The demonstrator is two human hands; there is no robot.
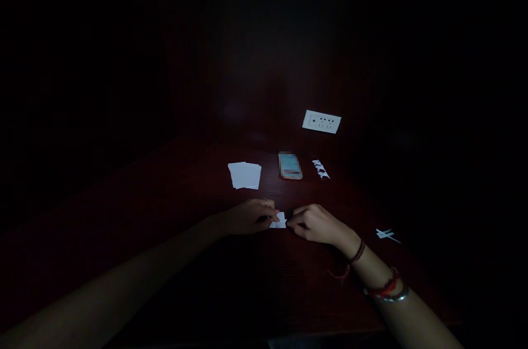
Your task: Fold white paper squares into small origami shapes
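A small piece of folded white paper [282, 217] lies on the dark red table in front of me. My left hand [252, 217], with a ring on one finger, comes in from the left; its closed thumb and fingers hold the paper down. From the other side, my right hand [317, 224] has its fingers pinched together at the paper's right edge. Red cords and a silver bangle circle the right wrist and forearm. Behind the left hand rests a loose stack of white paper sheets [245, 175].
Beyond the hands lies a blurred, light blue rectangular object [290, 165]. Right of it are small folded paper pieces [320, 169]. Thin paper strips [385, 234] lie crossed at the far right. A white socket plate [322, 121] is on the back panel. Darkness hides the surroundings.
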